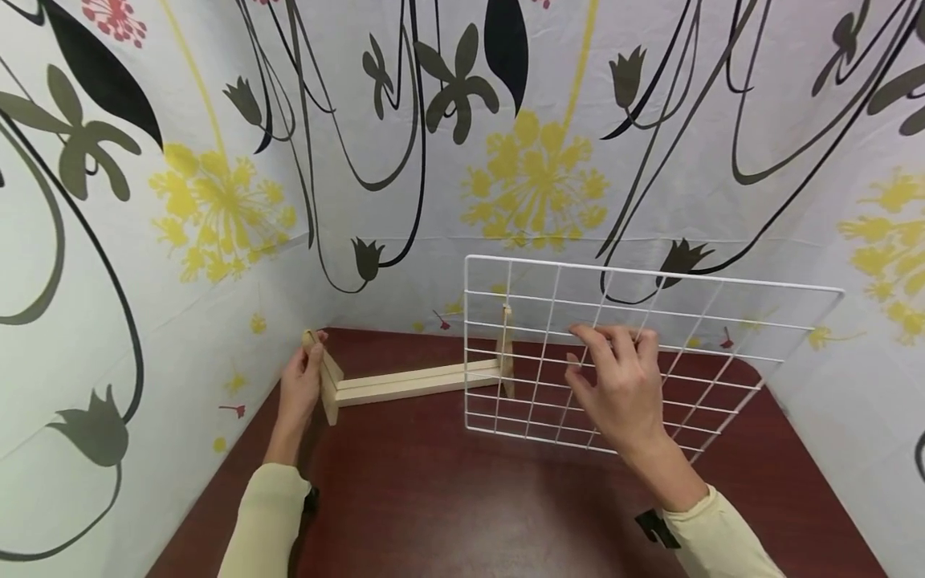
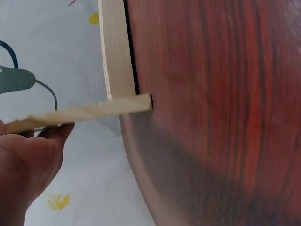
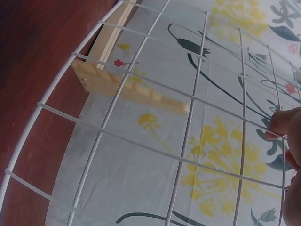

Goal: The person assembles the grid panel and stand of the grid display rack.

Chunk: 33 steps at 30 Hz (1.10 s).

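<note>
A light wooden stand (image 1: 412, 385) has a long crossbar between two end uprights. My left hand (image 1: 298, 385) grips its left upright (image 1: 328, 377) near the top; in the left wrist view, fingers hold that end piece (image 2: 94, 111) where it reaches past the table edge. My right hand (image 1: 625, 397) holds a white wire grid (image 1: 466, 345) tilted above the table, with fingers at its wires. The grid overlaps the stand's right upright (image 1: 507, 345) in the head view. Through the wires in the right wrist view, that upright (image 3: 127, 87) shows a notched edge.
A dark red-brown table (image 1: 462, 498) lies under everything. White cloth (image 1: 433, 201) printed with flowers hangs behind it and along both sides. Black straps (image 1: 656, 528) sit at the wrists by the cream sleeves (image 1: 267, 514).
</note>
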Tool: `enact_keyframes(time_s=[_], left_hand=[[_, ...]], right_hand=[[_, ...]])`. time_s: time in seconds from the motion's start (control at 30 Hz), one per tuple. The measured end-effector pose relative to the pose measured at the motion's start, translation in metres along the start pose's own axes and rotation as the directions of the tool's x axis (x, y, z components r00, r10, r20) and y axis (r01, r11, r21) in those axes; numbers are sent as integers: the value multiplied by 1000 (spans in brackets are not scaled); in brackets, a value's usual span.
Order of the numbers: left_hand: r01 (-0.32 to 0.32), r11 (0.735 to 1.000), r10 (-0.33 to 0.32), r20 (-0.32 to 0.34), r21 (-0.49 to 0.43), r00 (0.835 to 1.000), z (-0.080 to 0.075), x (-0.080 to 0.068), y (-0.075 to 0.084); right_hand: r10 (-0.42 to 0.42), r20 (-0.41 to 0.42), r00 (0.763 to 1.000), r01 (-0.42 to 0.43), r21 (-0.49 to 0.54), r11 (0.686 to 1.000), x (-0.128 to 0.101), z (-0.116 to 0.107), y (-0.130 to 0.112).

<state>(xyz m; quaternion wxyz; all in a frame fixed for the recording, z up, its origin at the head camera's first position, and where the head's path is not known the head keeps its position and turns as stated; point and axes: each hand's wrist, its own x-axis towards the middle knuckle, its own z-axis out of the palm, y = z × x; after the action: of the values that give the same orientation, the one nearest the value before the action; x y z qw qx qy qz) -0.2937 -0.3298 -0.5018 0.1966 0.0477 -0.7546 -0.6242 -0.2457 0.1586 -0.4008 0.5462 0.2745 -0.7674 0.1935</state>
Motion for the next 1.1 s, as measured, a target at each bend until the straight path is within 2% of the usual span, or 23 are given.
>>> enact_keyframes(time_s=[0.17,0.37,0.63,0.8,1.1], left_hand=[[68,998,-66,113,-14,991,14,4,7],[47,999,-44,191,-13,981,39,9,2],[21,999,-15,244,-23,970,77,21,3],[28,997,-5,287,-77,958,104,24,9],[47,992,-7,314,-121,949,153,27,16]], right_hand=[[18,17,1000,-17,-8,1000,-2,-2,1],[33,49,998,-32,-14,999,-5,-7,6],[27,93,995,-25,-30,999,-1,-13,12],[28,113,993,-24,-32,999,3,-17,13],[27,127,992,-21,-49,999,7,-22,14]])
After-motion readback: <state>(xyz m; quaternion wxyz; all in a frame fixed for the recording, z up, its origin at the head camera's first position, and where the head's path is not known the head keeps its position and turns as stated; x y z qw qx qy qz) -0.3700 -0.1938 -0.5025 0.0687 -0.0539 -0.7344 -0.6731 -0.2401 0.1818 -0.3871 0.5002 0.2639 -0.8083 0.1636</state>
